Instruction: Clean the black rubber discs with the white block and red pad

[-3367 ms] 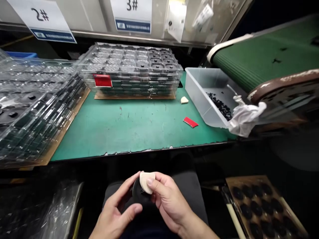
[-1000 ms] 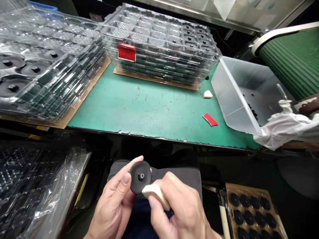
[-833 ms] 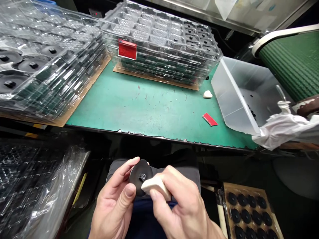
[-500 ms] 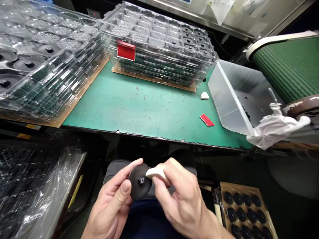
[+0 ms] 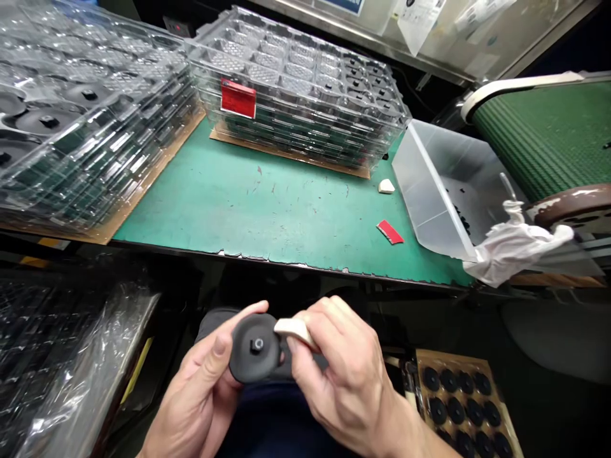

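Note:
A round, dish-shaped black part (image 5: 245, 359) with a small square post at its centre is held over my lap. My left hand (image 5: 203, 375) grips it from the left, thumb on the near rim and fingers behind. Between the thumb and fingers of my right hand (image 5: 341, 362) is a white wedge-shaped block (image 5: 296, 329), its tip at the right rim of the black part. Whether the tip touches the rim I cannot tell. Another white block (image 5: 386, 186) and a red strip (image 5: 390, 231) lie on the green table (image 5: 267, 210).
Stacked clear plastic trays (image 5: 305, 114) stand at the back, and more trays (image 5: 95, 146) at the left. A translucent bin (image 5: 424, 203) with a white glove (image 5: 518, 248) sits right, beside a green conveyor belt (image 5: 548, 127). Lower right, a tray (image 5: 465, 381) holds black discs.
The black part has shifted left and now faces me more squarely. The white block has moved from near its centre to its right rim.

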A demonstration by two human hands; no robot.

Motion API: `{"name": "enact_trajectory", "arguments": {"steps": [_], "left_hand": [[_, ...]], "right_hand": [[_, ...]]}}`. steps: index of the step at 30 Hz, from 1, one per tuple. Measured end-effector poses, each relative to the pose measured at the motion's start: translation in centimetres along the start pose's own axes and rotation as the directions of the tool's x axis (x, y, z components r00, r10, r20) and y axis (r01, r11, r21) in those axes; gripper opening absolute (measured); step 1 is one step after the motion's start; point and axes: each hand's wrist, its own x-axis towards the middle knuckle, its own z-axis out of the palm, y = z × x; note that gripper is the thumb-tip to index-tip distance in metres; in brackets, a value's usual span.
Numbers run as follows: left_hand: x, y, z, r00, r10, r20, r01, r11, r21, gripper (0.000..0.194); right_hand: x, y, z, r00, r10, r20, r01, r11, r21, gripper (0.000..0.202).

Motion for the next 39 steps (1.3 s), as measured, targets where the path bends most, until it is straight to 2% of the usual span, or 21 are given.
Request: {"name": "enact_trajectory", "arguments": {"steps": [2, 3, 5, 8, 10, 11, 12, 14, 16, 18, 20, 22, 24, 27, 28, 29, 31, 33, 34, 37, 39], "left_hand": [[0.0, 0.3, 0.2, 0.996, 0.038, -0.075, -0.034, 0.998, 0.053, 0.04], [0.1, 0.4, 0.2, 0.996, 0.029, -0.079, -0.023, 0.997, 0.074, 0.04], [0.3, 0.4, 0.1, 0.999, -0.037, 0.006, 0.036, 0.996, 0.083, 0.038], [0.6, 0.1, -0.5, 0.963, -0.227, 0.143, 0.228, 0.974, 0.012, 0.029], [0.8, -0.2, -0.8, 0.926, -0.342, 0.161, 0.355, 0.933, -0.063, 0.035], [0.8, -0.2, -0.8, 0.927, -0.347, 0.143, 0.363, 0.927, -0.099, 0.036], [0.9, -0.2, -0.7, 0.945, -0.307, 0.114, 0.32, 0.939, -0.122, 0.035], [0.9, 0.0, -0.5, 0.989, -0.145, -0.003, 0.144, 0.983, -0.113, 0.036], [0.9, 0.2, -0.3, 0.994, 0.037, -0.103, -0.039, 0.999, -0.012, 0.044], [1.0, 0.4, -0.4, 0.989, 0.088, -0.119, -0.082, 0.995, 0.049, 0.044], [1.0, 0.4, -0.6, 0.999, -0.004, -0.053, 0.005, 1.0, 0.022, 0.038], [1.1, 0.3, -0.8, 0.984, -0.176, 0.041, 0.177, 0.984, -0.018, 0.027], [1.1, 0.1, -0.8, 0.937, -0.328, 0.124, 0.334, 0.942, -0.035, 0.035], [1.1, -0.3, -0.6, 0.889, -0.42, 0.181, 0.438, 0.897, -0.067, 0.047], [1.2, -0.4, -0.6, 0.895, -0.406, 0.184, 0.427, 0.9, -0.09, 0.046], [1.4, -0.4, -0.7, 0.916, -0.362, 0.172, 0.384, 0.916, -0.118, 0.042], [1.6, -0.3, -0.8, 0.972, -0.208, 0.109, 0.224, 0.961, -0.16, 0.033], [1.7, 0.1, -0.9, 0.998, -0.057, 0.041, 0.063, 0.986, -0.152, 0.041], [1.6, 0.3, -0.8, 1.0, -0.012, 0.024, 0.015, 0.991, -0.13, 0.049], [0.9, 1.2, -0.6, 0.999, 0.046, -0.004, -0.046, 0.997, -0.069, 0.055], [0.5, 1.6, -0.3, 0.997, 0.063, -0.038, -0.065, 0.997, -0.044, 0.056]], "right_hand": [[-0.4, 0.0, 0.3, 0.999, 0.052, -0.017, -0.052, 0.999, -0.006, 0.018], [-0.4, 0.0, 0.4, 0.998, 0.062, -0.013, -0.062, 0.998, -0.013, 0.019], [-0.2, 0.1, 0.1, 0.998, 0.052, 0.022, -0.051, 0.998, -0.034, 0.017], [1.0, 0.2, -0.8, 0.985, -0.077, 0.152, 0.082, 0.996, -0.025, 0.017], [1.8, 0.1, -1.1, 0.954, -0.193, 0.229, 0.196, 0.981, 0.011, 0.02], [2.0, 0.0, -1.0, 0.951, -0.204, 0.232, 0.208, 0.978, 0.008, 0.021], [2.0, -0.1, -0.8, 0.963, -0.174, 0.206, 0.18, 0.984, -0.012, 0.02], [1.5, -0.4, 0.1, 0.994, -0.038, 0.106, 0.043, 0.998, -0.043, 0.019], [0.6, -0.6, 1.2, 0.999, 0.049, 0.007, -0.049, 0.999, -0.002, 0.018], [-0.1, -0.5, 1.7, 0.998, 0.06, 0.002, -0.06, 0.997, 0.038, 0.017], [-0.1, -0.2, 1.5, 0.997, 0.064, 0.047, -0.064, 0.998, 0.016, 0.015], [0.7, 0.3, 0.7, 0.99, 0.037, 0.135, -0.035, 0.999, -0.015, 0.015], [1.8, 0.7, -0.3, 0.967, -0.095, 0.237, 0.096, 0.995, 0.006, 0.016], [3.2, 1.1, -1.3, 0.875, -0.341, 0.344, 0.333, 0.939, 0.083, 0.021], [3.3, 1.1, -1.3, 0.872, -0.356, 0.336, 0.354, 0.933, 0.072, 0.021], [3.3, 1.1, -1.2, 0.899, -0.315, 0.304, 0.321, 0.947, 0.032, 0.018], [2.9, 0.7, -0.6, 0.97, -0.138, 0.202, 0.148, 0.988, -0.036, 0.016], [2.4, -0.2, 0.3, 0.994, 0.015, 0.112, -0.015, 1.0, 0.001, 0.019], [2.2, -0.7, 0.7, 0.996, 0.048, 0.08, -0.052, 0.998, 0.047, 0.021], [2.1, -2.0, 1.6, 0.999, 0.035, -0.041, -0.028, 0.986, 0.164, 0.018], [2.2, -2.0, 1.7, 0.997, 0.001, -0.071, 0.01, 0.988, 0.154, 0.014]]}}
